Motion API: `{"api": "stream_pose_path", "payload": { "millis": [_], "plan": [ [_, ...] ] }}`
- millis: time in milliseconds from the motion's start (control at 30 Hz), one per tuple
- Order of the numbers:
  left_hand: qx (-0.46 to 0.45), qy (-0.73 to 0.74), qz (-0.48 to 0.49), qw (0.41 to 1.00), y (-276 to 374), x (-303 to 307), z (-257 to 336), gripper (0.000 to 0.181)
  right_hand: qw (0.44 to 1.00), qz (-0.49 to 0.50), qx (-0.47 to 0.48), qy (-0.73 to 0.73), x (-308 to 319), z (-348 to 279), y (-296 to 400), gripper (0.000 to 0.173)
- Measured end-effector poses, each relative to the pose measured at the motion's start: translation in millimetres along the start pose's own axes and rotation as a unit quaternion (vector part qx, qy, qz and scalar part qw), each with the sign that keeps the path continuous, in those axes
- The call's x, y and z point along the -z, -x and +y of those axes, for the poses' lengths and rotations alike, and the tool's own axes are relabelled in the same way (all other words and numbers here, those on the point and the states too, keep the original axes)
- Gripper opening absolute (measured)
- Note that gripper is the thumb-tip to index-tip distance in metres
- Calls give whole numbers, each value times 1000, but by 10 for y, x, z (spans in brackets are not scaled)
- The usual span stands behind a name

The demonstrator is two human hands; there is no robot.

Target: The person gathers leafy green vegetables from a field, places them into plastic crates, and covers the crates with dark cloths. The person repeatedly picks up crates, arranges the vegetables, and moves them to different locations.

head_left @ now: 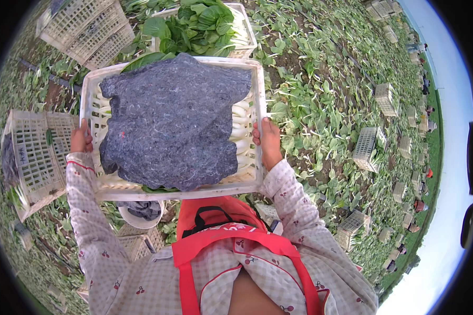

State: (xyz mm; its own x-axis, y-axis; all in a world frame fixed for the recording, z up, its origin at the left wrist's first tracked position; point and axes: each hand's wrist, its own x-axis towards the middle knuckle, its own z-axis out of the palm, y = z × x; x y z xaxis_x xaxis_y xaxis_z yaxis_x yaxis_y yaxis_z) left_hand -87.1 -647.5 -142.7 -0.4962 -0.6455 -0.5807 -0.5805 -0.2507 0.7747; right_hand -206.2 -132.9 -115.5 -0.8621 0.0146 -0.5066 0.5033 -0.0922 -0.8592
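Observation:
Between my two hands is a white plastic crate (173,194), gripped at its short sides. My left hand (81,138) has its fingers around the left rim. On the opposite rim, my right hand (269,141) holds with the thumb on top. A dark grey felt cloth (173,122) lies over the crate's contents and hides most of them. White stalks of leafy greens (241,134) show at the cloth's right edge, and a green leaf (148,61) sticks out at the far rim.
Beyond it stands another crate (246,50) heaped with bok choy (197,27). Stacked crates are at far left (88,33) and near left (39,157). A white bucket (140,222) holding grey cloth is below. Cut leaves (311,118) litter the field; several crates and people stand rightward.

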Motion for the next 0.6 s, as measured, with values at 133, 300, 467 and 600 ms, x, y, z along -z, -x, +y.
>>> {"api": "stream_pose_path", "payload": {
  "millis": [133, 300, 467, 600],
  "plan": [
    [-36, -14, 24, 999, 171, 64, -27, 46, 1000, 14, 7, 15, 20, 129, -127, 36],
    [-42, -31, -11, 999, -32, -77, 162, 45, 993, 44, 24, 111, 128, 241, 23, 33],
    [-85, -24, 18, 996, -487, -70, -6, 48, 954, 115, 128, 246, -94, 343, 136, 37],
    [-79, -29, 8, 996, -558, -18, -52, 50, 942, 112, 108, 299, -127, 236, 194, 41]
  ]
}}
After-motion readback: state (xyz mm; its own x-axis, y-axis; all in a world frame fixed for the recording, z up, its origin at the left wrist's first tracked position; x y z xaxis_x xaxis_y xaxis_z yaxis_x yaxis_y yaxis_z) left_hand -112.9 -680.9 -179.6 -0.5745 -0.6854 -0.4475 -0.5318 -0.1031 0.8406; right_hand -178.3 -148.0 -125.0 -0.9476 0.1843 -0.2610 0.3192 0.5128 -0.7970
